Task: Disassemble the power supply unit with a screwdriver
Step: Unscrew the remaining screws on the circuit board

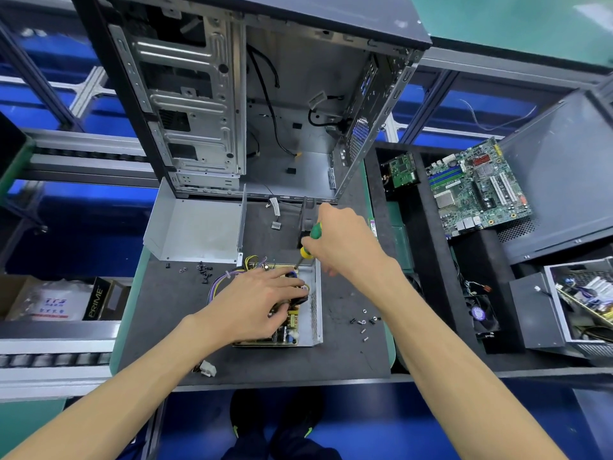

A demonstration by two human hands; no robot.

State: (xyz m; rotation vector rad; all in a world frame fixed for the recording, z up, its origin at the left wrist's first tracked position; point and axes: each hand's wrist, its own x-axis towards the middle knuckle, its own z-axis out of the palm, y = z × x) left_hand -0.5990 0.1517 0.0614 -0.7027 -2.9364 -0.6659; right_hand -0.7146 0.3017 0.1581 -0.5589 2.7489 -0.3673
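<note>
Seen from above on a dark-matted counter (172, 313): an opened power supply unit (298, 313), cover off, circuit board and metal side wall exposed, lying near the counter's front edge. Left hand (252, 303) spread flat across the board, fingers extended and pressing down on the components, hiding much of them. Right hand (345, 240) curled round the green-and-yellow handle of a screwdriver (306, 245), shaft angled down to the unit's far corner; tip too small to tell whether seated in a screw. Bundle of purple, yellow and black wires (225, 277) trailing from the unit's left side, partly under the left wrist.

Just behind the unit, a bent sheet-metal cover (195, 230) lying open. Behind that, a stripped computer case (252, 104) standing upright, side panel off, loose black cables hanging inside. Dark screws (204, 270) scattered left of the unit, near the cover's front edge; more screws (363, 323), some silver, scattered to its right. White plastic connector (208, 368) at the counter's front edge, beside the left forearm.

To the right, a black bin holding a green motherboard (477, 187) and a smaller circuit board (403, 171), well apart from the unit. Further right, a grey case panel (560, 174) and another opened unit (583, 300) with wiring. Small fan (479, 315) lower in the bin. To the left, a cardboard box (99, 298) with packaging.
</note>
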